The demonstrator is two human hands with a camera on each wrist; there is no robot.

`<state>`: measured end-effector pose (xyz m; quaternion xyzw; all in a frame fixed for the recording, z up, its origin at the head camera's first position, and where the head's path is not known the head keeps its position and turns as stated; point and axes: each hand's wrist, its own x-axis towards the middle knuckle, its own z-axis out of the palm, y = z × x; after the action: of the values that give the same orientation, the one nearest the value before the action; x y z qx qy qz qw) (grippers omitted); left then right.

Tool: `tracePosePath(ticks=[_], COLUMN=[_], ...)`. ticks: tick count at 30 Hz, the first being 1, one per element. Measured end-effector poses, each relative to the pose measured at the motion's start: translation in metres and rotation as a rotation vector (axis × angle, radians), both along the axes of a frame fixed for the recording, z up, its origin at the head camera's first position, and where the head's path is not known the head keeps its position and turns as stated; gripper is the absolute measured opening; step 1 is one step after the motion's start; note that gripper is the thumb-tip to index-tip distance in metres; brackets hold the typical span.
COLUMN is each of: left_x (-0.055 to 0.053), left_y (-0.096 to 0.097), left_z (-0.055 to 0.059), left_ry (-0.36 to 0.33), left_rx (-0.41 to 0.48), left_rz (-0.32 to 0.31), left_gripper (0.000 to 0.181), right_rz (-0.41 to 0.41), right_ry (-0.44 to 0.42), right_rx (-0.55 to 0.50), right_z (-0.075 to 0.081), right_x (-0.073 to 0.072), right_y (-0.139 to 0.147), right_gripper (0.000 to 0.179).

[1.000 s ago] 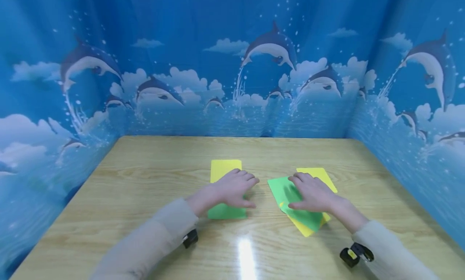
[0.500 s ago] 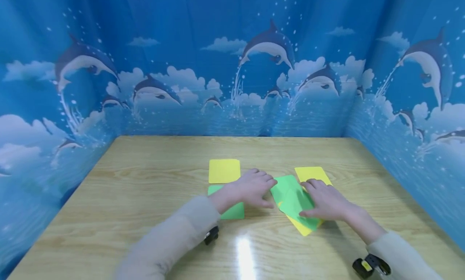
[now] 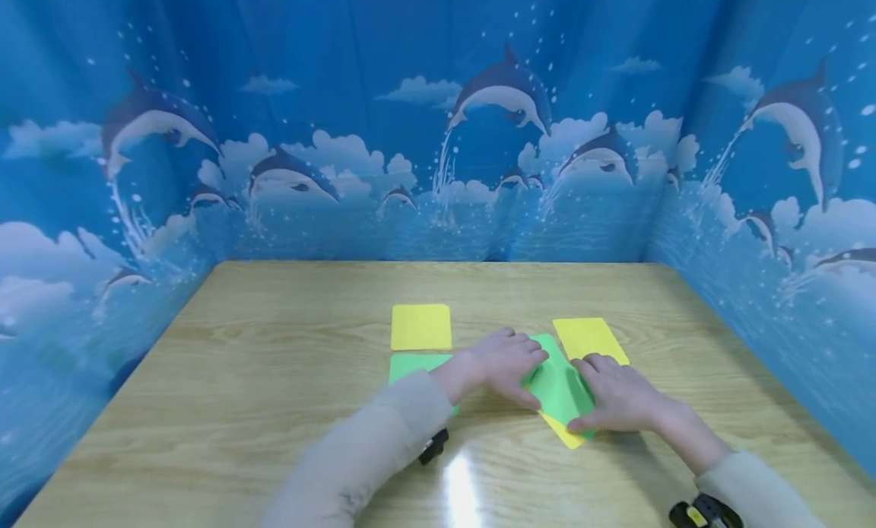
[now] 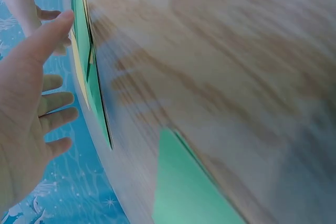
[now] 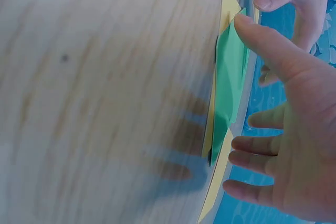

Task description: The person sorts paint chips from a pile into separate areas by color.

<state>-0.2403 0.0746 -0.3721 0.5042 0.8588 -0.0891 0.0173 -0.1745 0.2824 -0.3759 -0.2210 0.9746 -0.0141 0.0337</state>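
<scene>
Right of centre, pile (image 3: 561, 387): green paper over yellow, slanted on the table, with a yellow corner (image 3: 566, 437) jutting from its lower end; it lies between the hands, a spot that probably suits reaching both its sides at once.
Left hand (image 3: 503, 367): at the pile's left side, fingers wide and extended, thumb set apart; nothing is gripped. Whether the fingertips touch the paper I cannot tell.
Right hand (image 3: 619, 395): at the pile's right side, fingers wide too, thumb over the lower green edge, holding nothing between them; contact is unclear. Facing the other hand, it seems placed to steady or square the paper from opposite edges.
Yellow sheet (image 3: 590, 338): just above the pile, tilted, partly behind the right hand.
Yellow square (image 3: 420, 327): centre of the frame, flat and fairly straight.
Green square (image 3: 411, 364): directly below it, partly hidden by the left sleeve (image 3: 369, 437); this neat column, well apart from the slanted papers, looks deliberately set aside.
Table (image 3: 274, 406): wood-grained, across the lower half of the frame.
Curtain (image 3: 342, 231): dolphin print, behind and at both sides, perhaps to screen off the background.
</scene>
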Motion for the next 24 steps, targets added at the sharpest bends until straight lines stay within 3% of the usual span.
tracePosePath(ticks=[13,24], left_x=[-0.001,-0.002], left_y=[0.022,0.02], left_z=[-0.009,-0.01], left_ry=[-0.035,-0.069], left_rx=[-0.052,-0.07], left_rz=[-0.003,-0.002], left_gripper=[0.091,0.089], right_rz=[0.023,0.067], right_ry=[-0.024,-0.099], right_rx=[-0.011,-0.109], right_z=[-0.004,-0.003], right_x=[0.001,-0.004], right_y=[0.002,0.005], right_gripper=[0.099,0.099])
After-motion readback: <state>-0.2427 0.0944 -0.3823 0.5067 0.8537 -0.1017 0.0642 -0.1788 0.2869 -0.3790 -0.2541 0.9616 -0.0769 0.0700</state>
